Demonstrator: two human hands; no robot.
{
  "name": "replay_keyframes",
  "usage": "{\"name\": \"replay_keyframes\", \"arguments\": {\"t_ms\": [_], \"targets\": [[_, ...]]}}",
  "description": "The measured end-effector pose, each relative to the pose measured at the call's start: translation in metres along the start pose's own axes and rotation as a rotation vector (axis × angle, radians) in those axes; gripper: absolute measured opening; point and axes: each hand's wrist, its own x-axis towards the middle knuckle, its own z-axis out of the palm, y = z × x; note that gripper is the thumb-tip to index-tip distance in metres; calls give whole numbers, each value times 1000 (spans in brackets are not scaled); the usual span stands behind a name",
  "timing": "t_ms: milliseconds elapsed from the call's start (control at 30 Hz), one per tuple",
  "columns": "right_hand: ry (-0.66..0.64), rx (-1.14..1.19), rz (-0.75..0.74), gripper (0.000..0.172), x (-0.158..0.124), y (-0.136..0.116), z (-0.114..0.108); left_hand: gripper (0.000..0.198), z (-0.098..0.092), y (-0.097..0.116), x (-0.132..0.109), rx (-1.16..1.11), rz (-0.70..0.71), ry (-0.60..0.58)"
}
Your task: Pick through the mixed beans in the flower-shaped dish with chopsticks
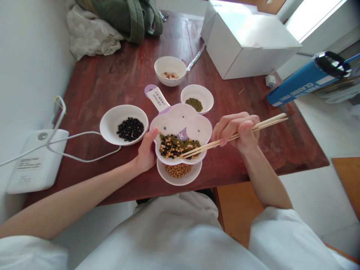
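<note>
My left hand [145, 152] grips the rim of a white flower-shaped plate [180, 120] with a lilac handle and a cartoon print. Mixed beans [176, 146] lie heaped on it. My right hand [237, 131] holds wooden chopsticks [233, 134], their tips over the beans at the plate's right side. Beneath the plate's near edge sits a white bowl [180, 180] of soybeans, partly hidden. Black beans fill a white bowl [108, 125] to the left. Mung beans lie in a small bowl [206, 101], and a bowl [170, 62] behind holds a few peanuts.
All this stands on a reddish-brown wooden table [84, 112]. A white cardboard box [247, 48] stands at the back right, with a blue bottle [306, 77] beyond the table's right edge. A white device [36, 165] with a cable lies at the left. Cloth [90, 33] and a green bag [132, 15] lie behind.
</note>
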Motion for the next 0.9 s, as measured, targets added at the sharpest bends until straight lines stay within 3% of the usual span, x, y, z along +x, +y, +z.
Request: {"name": "replay_keyframes", "arguments": {"t_ms": [333,600,800,900], "targets": [[-100,-53,30,77,19,-10,-12,70,2,-1,1,-11,-12,-16],[-371,-105,8,63,58,-31,-6,69,3,0,2,-37,-10,-2],[-225,-148,39,79,66,-9,-3,69,3,-1,3,-49,-13,-3],[-274,-162,44,74,77,-7,-1,65,1,-2,2,-63,-32,5]]}}
